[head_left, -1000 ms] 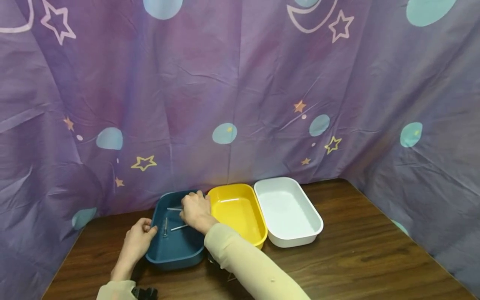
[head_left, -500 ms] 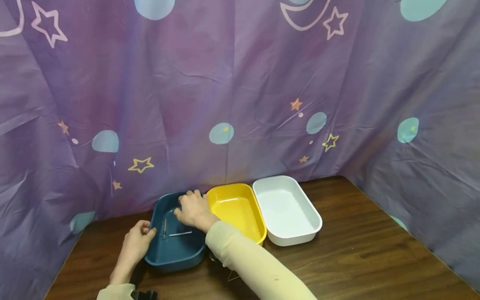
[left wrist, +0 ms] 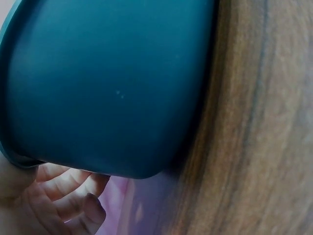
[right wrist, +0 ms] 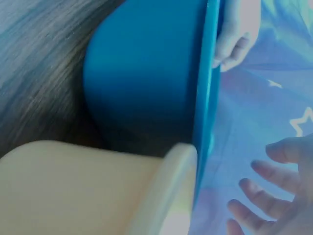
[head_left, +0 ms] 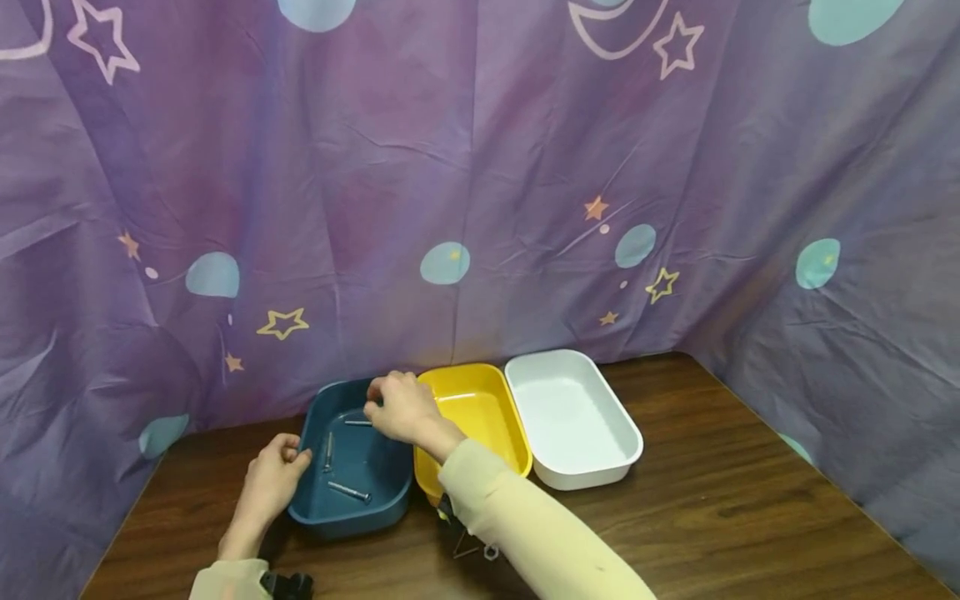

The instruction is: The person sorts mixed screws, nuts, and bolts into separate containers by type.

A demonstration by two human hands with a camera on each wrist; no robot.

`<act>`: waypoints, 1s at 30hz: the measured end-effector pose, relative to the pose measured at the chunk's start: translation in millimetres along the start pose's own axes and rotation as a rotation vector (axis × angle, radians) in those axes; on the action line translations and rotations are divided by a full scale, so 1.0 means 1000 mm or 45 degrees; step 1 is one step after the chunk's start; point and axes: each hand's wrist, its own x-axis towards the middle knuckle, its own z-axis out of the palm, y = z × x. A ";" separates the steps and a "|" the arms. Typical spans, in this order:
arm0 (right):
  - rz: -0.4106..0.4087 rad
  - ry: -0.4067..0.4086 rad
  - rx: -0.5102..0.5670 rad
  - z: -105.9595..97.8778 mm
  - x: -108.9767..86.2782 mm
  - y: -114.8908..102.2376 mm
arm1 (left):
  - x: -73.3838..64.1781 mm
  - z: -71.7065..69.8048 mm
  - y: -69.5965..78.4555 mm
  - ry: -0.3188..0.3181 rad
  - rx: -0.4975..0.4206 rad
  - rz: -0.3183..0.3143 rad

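Observation:
My left hand (head_left: 272, 477) grips the left rim of a dark blue tray (head_left: 352, 525); in the left wrist view its thumb (left wrist: 14, 178) and curled fingers (left wrist: 73, 188) meet at the rim. Three metal bolts lie inside: one bolt (head_left: 328, 452) lengthwise, another bolt (head_left: 349, 492) slanted near the front, and a third bolt (head_left: 358, 423) at the back, partly behind my right hand. That right hand (head_left: 405, 408) hovers above the blue tray's right rim, beside a yellow tray (head_left: 480, 417). The right wrist view shows its fingers (right wrist: 266, 198) spread and loosely bent, holding nothing.
A white tray (head_left: 577, 425) stands right of the yellow one. On the brown wooden table (head_left: 720, 500), a hex nut (head_left: 491, 552) and a thin metal piece (head_left: 465, 552) lie by my right sleeve (head_left: 540, 525). A purple patterned curtain (head_left: 375, 208) hangs behind.
My right hand has come up and right from inside the blue tray. The bolts there have shifted, one now slanting near the front. My left hand stays on the rim.

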 end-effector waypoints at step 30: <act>-0.074 0.231 0.442 -0.078 -0.075 0.108 | 0.004 -0.001 -0.001 -0.023 -0.005 -0.019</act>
